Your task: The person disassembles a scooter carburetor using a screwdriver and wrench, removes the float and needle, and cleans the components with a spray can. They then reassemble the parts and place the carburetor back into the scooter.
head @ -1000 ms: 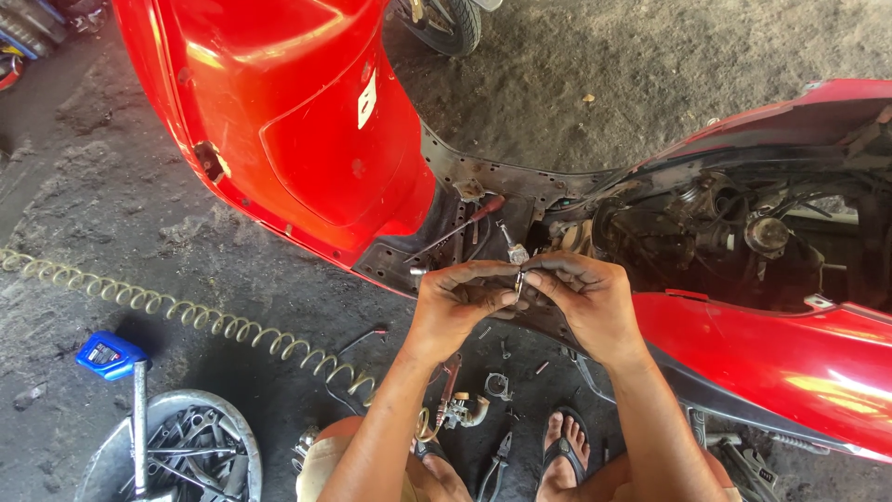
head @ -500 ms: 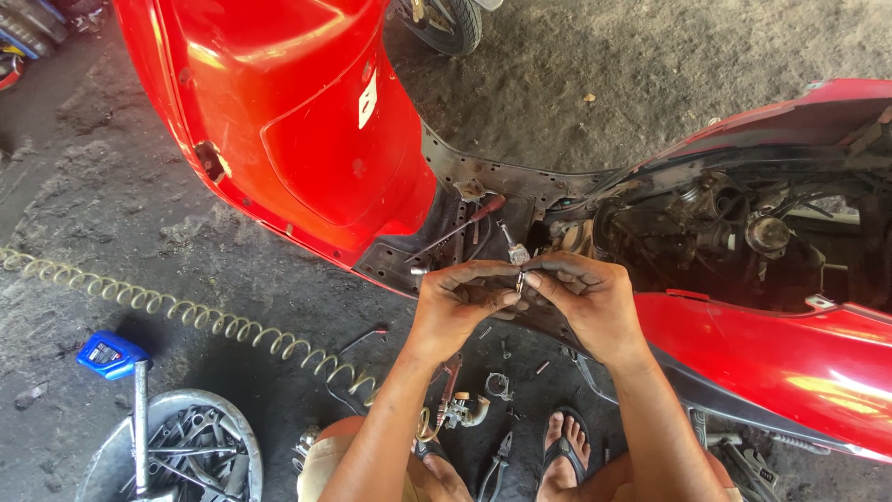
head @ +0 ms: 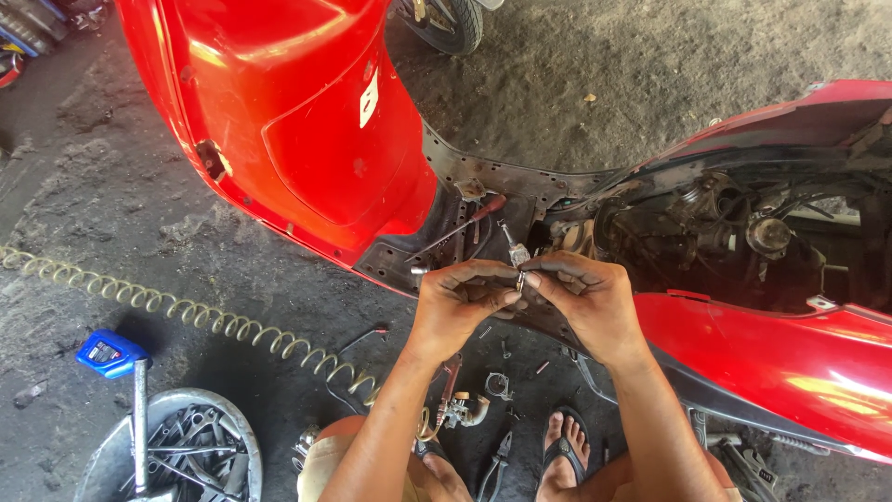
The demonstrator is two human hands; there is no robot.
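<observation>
My left hand (head: 460,302) and my right hand (head: 590,299) meet in front of a red scooter (head: 307,121) with its floor panel off. Between the fingertips of both hands I pinch a small metal part (head: 519,277), thin and silvery, with a short stem sticking up toward the scooter. Behind my hands a red-handled screwdriver (head: 465,226) lies across the bare black floor frame (head: 483,186). The open engine bay (head: 734,232) with hoses and dark parts sits to the right.
A coiled yellowish air hose (head: 186,311) runs across the dirt floor at left. A blue bottle (head: 110,353) and a round metal tray of tools (head: 172,451) sit at lower left. Small parts, a carburettor-like piece (head: 460,407) and pliers (head: 497,455) lie by my sandalled feet.
</observation>
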